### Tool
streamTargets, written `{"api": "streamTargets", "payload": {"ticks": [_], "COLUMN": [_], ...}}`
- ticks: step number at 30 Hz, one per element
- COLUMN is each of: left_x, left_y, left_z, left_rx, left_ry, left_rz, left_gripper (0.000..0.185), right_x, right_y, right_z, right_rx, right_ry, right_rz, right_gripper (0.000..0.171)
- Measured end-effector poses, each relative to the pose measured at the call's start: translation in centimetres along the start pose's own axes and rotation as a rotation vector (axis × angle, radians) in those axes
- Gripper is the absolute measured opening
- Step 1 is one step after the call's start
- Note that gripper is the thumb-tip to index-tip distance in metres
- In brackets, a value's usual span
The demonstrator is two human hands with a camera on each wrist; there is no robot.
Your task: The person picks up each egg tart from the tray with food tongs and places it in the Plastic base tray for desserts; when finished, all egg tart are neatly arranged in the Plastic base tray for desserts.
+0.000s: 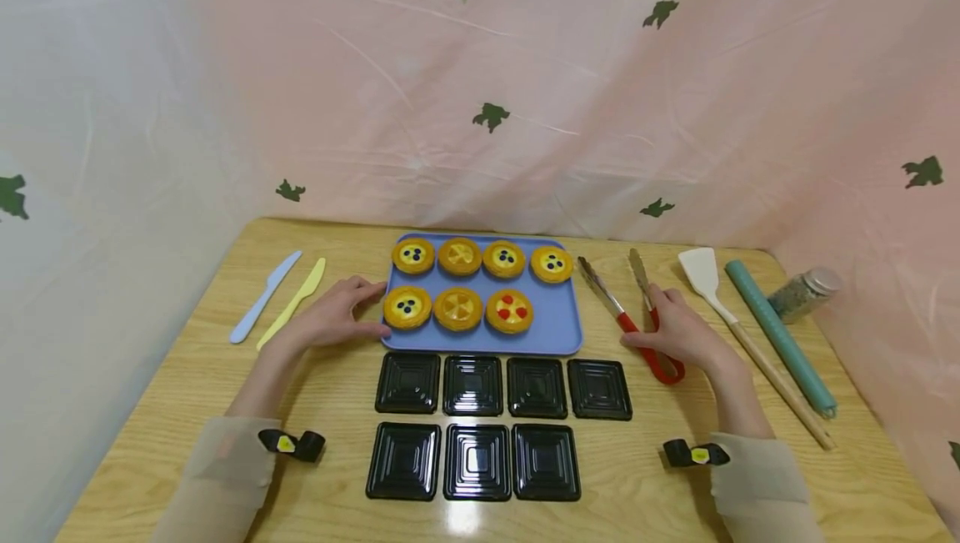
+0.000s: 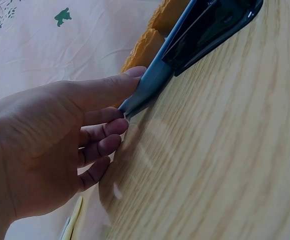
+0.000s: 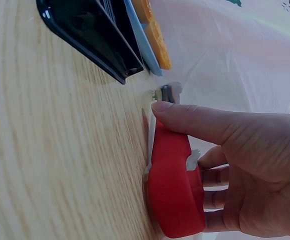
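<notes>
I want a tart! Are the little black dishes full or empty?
Empty. All seven black dishes show bare ridged bottoms; the tarts sit on the blue tray.

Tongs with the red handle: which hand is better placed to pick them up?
Right. The right hand already lies over the tongs, thumb on the red handle in the right wrist view. The left hand is across the table, touching the blue tray edge.

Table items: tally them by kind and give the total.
Tarts: 7
Black trays: 7
Blue tray: 1
Knives: 2
Tongs: 1
Spatula: 1
Rolling pin: 1
Jar: 1
Total: 21
</notes>
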State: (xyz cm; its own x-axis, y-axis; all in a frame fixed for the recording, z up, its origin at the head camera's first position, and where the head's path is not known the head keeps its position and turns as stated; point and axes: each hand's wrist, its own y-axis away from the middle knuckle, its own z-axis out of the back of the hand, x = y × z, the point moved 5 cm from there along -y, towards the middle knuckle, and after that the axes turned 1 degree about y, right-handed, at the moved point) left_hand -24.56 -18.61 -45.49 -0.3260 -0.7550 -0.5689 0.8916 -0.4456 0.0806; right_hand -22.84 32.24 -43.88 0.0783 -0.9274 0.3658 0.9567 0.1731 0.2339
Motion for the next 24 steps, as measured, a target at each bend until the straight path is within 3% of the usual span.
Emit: {"api": "streamTargets", "payload": {"ticks": [18, 24], "left_x": [0.2, 0.2], "left_y": [-0.1, -0.1], "left_z": [0.0, 0.0], "left_rx": [0.006, 0.004], "left_ry": [0.011, 0.006], "left_rz": [0.006, 0.004], "left_gripper": [0.09, 0.09], "right_x": [-0.4, -0.7], "right_y": [0.4, 0.7], "right_z": [0.5, 1.3], "right_rx": [0.008, -0.002], "right_ry": [-0.017, -0.038], "right_rz": [0.026, 0.047], "right_gripper": [0.109, 0.099]}}
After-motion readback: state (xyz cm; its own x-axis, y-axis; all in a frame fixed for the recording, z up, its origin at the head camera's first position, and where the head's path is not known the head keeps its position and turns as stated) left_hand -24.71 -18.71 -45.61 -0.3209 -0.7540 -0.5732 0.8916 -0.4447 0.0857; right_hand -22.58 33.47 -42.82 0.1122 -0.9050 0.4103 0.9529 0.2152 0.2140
